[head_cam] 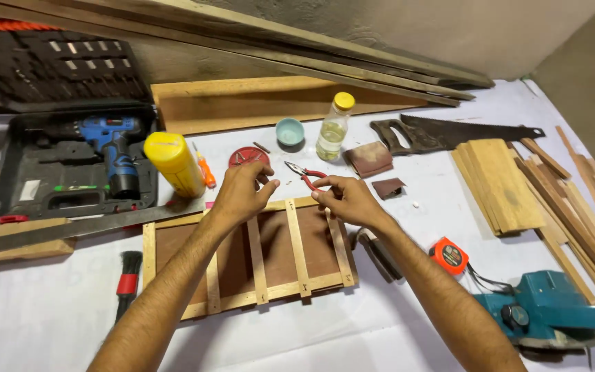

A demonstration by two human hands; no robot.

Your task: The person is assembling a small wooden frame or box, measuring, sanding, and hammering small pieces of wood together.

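Both forearms reach up from the bottom edge, and I see them meet over a wooden frame (249,258), a brown panel crossed by pale slats, lying flat on the white counter (49,310) directly beneath the hands. My left hand (242,193) is pinched shut, thumb and forefinger closed on something small and pale that I cannot make out. My right hand (349,200) grips the red handles of a pair of pliers (304,173); its long axis runs up and to the left from that hand, nose pointing toward the left hand's fingertips, so the two hands sit just beside each other with the pliers between them. Beyond the left hand stand a yellow can (173,164) and a red round tin (248,157), whose contents I cannot tell. Farther left an open black case (36,193) holds a blue drill (115,148). Beyond the right hand a small teal bowl (290,131) shows nothing inside that I can make out, and a clear bottle (332,131) with a yellow cap holds pale liquid.
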